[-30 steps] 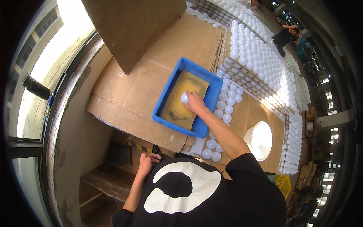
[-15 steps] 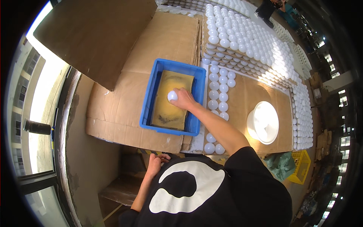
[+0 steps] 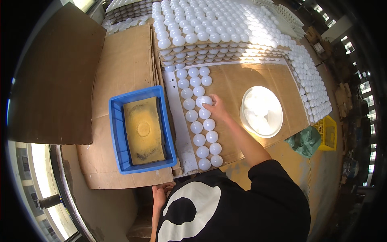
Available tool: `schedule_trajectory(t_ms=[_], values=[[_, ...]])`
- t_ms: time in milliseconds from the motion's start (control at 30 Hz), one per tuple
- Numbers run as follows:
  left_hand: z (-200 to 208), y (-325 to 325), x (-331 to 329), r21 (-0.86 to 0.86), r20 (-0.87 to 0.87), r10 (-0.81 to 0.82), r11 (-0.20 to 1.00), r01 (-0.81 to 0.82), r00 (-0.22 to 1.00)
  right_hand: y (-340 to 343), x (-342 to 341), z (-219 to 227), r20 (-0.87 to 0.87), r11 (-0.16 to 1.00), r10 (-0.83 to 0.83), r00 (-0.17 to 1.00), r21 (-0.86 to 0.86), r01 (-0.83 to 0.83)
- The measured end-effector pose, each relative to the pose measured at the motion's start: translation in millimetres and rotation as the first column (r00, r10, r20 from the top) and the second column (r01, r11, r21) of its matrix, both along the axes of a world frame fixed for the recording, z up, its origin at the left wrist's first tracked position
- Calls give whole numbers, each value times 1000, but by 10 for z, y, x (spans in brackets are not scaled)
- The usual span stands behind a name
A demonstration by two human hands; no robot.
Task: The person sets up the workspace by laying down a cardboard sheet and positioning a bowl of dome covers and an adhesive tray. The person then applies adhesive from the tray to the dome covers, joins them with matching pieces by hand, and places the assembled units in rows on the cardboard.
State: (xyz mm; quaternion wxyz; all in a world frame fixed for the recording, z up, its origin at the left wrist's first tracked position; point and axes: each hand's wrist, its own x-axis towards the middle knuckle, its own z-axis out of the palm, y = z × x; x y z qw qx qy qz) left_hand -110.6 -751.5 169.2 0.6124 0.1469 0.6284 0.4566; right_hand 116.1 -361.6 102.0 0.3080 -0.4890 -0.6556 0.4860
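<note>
My right hand (image 3: pixel 217 108) is closed on a glossy white globe (image 3: pixel 206 101) that looks like a light bulb cover. It is over the inner side of two columns of similar white globes (image 3: pixel 196 127) on a cardboard sheet; whether it touches the sheet, I cannot tell. Left of the columns stands a blue plastic bin (image 3: pixel 171 155), holding a yellowish pad (image 3: pixel 137 115) with dark smudges and a round imprint in its middle. My left hand (image 3: pixel 162 192) is low at the near edge of the work surface, fingers loosely bent, with nothing visible in it.
A round white tub (image 3: pixel 244 114) with white pieces inside stands at the right. Behind are stacked layers of white globes (image 3: pixel 209 30) on cardboard. A large upright cardboard panel (image 3: pixel 56 76) blocks the left. A green bag (image 3: pixel 305 142) and yellow crate (image 3: pixel 328 133) lie beyond the right edge.
My right hand has moved from the pad in the blue bin rightward to the columns, carrying the white globe. The view has turned right, and my left hand stays low by the edge.
</note>
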Motion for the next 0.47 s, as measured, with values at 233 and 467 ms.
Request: schedule_trajectory(t_ms=[233, 467], values=[[-3, 52, 237, 22, -75, -56, 998, 57, 996, 800, 309, -410, 462, 965, -136, 876, 261, 12], [53, 33, 391, -118, -159, -105, 989, 86, 982, 1039, 155, -440, 684, 985, 52, 728, 85, -150]])
